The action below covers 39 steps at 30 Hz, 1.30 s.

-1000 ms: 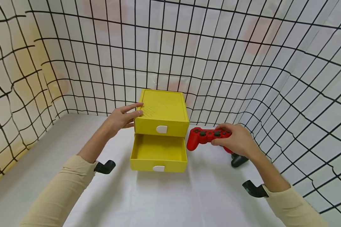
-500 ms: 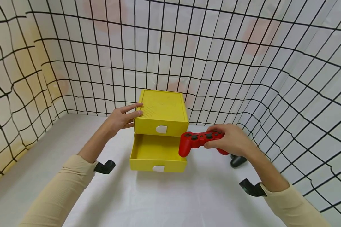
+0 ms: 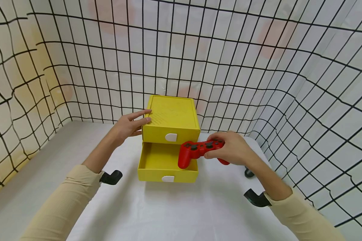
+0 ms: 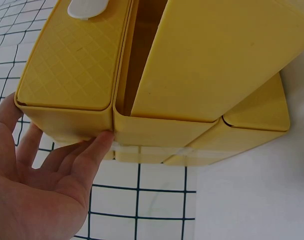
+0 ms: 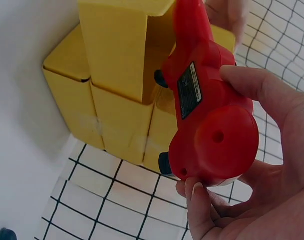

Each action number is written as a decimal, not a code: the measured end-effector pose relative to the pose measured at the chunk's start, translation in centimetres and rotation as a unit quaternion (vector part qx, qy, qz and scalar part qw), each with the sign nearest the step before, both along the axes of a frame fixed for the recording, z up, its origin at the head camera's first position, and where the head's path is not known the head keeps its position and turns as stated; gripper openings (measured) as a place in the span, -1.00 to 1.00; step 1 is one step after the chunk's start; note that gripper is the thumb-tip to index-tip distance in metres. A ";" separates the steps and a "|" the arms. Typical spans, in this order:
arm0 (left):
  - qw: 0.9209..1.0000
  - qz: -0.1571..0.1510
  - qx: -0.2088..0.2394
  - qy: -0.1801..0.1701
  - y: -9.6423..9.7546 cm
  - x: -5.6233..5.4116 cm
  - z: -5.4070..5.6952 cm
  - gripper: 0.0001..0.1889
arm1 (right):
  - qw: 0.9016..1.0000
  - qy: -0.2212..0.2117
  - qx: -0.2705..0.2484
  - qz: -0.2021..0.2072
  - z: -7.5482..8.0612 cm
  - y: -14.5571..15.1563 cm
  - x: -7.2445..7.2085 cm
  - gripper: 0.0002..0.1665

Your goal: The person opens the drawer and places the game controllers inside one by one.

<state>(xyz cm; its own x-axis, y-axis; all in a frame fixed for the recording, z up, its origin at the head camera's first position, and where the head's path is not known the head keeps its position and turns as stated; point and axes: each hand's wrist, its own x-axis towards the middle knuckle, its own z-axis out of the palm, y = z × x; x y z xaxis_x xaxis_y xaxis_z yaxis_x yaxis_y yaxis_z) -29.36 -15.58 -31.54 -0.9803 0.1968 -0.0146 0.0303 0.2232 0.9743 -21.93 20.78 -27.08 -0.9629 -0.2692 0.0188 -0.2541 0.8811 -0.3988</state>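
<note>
A yellow drawer unit (image 3: 176, 113) stands on the white table. Its top drawer is closed, and the drawer beneath (image 3: 152, 175) is pulled out, with its visible inside bare. My left hand (image 3: 126, 126) rests against the unit's upper left side, fingers spread along the wall and top edge in the left wrist view (image 4: 47, 175). With my right hand (image 3: 233, 147) I hold a red game controller (image 3: 196, 150) by one end. Its free grip hangs over the right part of the pulled-out drawer. The right wrist view shows the controller's underside (image 5: 219, 135), with a dark label.
A dark object (image 3: 249, 173) lies on the table behind my right wrist, mostly hidden. Black netting (image 3: 181, 50) over white sheeting surrounds the table at the back and sides. White table surface (image 3: 175, 211) extends in front of the drawer unit.
My right hand has carried the red game controller leftward, from beside the unit to over the pulled-out drawer. The dark object has become more hidden. My left hand has stayed in place.
</note>
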 end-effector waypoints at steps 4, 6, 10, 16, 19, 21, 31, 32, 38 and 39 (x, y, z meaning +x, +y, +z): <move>1.000 -0.001 -0.005 -0.001 0.0 0.0 -0.1 -0.35 | 1.000 0.009 0.002 0.006 -0.3 -0.8 -0.2 -0.48; 1.000 -0.001 -0.006 -0.003 0.0 0.0 -0.1 -0.35 | 1.000 0.011 0.002 0.006 -0.5 -1.1 -0.3 -0.50; 1.000 0.001 -0.005 -0.006 0.0 0.0 -0.1 -0.35 | 1.000 0.015 -0.001 0.006 -0.9 -1.8 -0.4 -0.54; 1.000 -0.003 -0.005 0.000 -0.1 0.0 -0.2 -0.35 | 1.000 0.022 -0.005 0.008 -1.5 -2.6 -0.5 -0.55; 1.000 -0.001 0.000 0.000 -0.1 0.0 -0.2 -0.36 | 1.000 0.025 -0.004 0.010 -1.9 -3.1 -0.6 -0.51; 1.000 -0.002 0.000 0.000 -0.2 0.0 -0.2 -0.35 | 1.000 0.027 -0.003 0.015 -2.1 -3.4 -0.6 -0.48; 1.000 0.003 0.003 0.000 -0.1 0.0 -0.2 -0.36 | 0.999 0.037 -0.009 0.029 -3.0 -4.9 -1.0 -0.47; 1.000 0.002 0.004 0.001 -0.1 0.0 -0.2 -0.35 | 0.999 0.035 -0.012 0.028 -3.1 -5.0 -1.0 -0.47; 1.000 -0.003 0.000 0.000 -0.1 0.0 -0.2 -0.34 | 0.999 0.032 -0.023 0.029 -3.6 -5.8 -1.1 -0.46; 1.000 -0.004 -0.001 0.000 -0.2 -0.1 -0.1 -0.34 | 0.999 0.033 -0.026 0.031 -3.6 -6.0 -1.1 -0.47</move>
<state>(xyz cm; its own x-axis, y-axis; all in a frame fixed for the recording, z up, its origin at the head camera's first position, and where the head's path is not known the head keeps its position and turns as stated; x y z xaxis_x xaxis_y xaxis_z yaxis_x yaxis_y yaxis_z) -29.41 -15.74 -31.68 -0.9786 0.2050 -0.0151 0.0320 0.2244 0.9740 -23.05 14.83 -30.71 -0.9406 -0.3252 0.0973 -0.3348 0.8417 -0.4237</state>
